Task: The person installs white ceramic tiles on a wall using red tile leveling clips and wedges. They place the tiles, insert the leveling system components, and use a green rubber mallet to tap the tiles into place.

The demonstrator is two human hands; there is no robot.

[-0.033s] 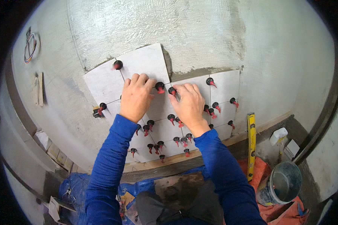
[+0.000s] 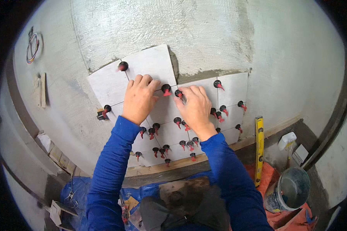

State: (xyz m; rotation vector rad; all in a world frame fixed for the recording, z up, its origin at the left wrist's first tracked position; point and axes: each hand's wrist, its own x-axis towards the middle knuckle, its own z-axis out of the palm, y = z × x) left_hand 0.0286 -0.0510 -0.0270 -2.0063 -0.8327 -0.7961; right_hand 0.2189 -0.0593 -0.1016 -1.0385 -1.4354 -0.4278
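Observation:
Large pale tiles [image 2: 152, 61] are set on the wall, with black-and-red levelling spacers standing along their joints. My right hand [image 2: 196, 109] has its thumb and index finger closed around a levelling spacer [image 2: 179, 93] near the upper joint. Just left of that, my left hand [image 2: 140, 101] rests against the tiles, its fingers bent and spread, thumb apart. Between the two hands sits another spacer [image 2: 166, 90], close to my left fingertips but not gripped. What lies under my left palm is hidden.
A yellow spirit level [image 2: 259, 150] leans upright at the right. Beside it, a bucket [image 2: 295, 186] stands on orange sheeting [image 2: 264, 175]. Bare plaster [image 2: 204, 34] rises above the tiles. Coiled wires [image 2: 32, 48] stick out of the left wall. Blue sheeting [image 2: 79, 192] covers some floor.

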